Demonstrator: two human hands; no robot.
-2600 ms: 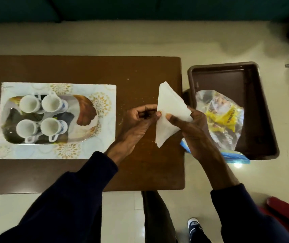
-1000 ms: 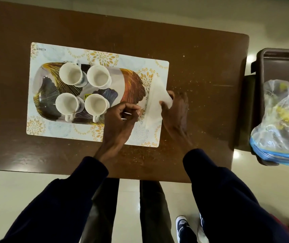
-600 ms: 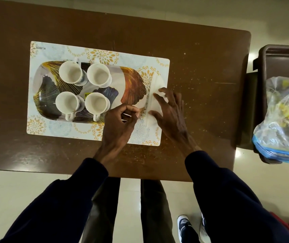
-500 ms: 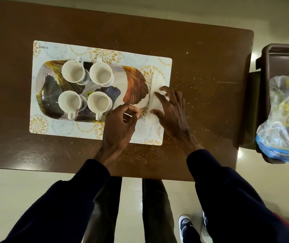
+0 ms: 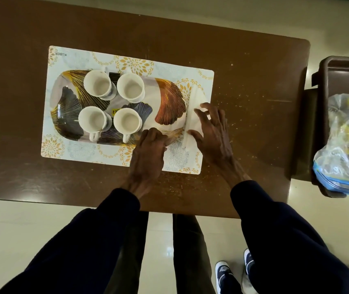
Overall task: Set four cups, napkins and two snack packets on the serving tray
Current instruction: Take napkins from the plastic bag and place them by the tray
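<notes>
Dim warm indoor light, glare patches on floor (image 5: 167,249), wide-angle edge bending, slightly soft

This looks like a home, most likely a living or dining room. A low brown wooden table (image 5: 243,81) stands on a glossy cream tiled floor (image 5: 21,230), and its top is scratched and dusted with crumbs. A floral placemat (image 5: 80,58) (the word KUBER is printed at one corner) lies on it, carrying a decorative serving tray (image 5: 169,102) with four white cups (image 5: 98,83). Beside the table sits a brown plastic bin (image 5: 343,68) holding a clear bag (image 5: 345,145) of packets.
</notes>
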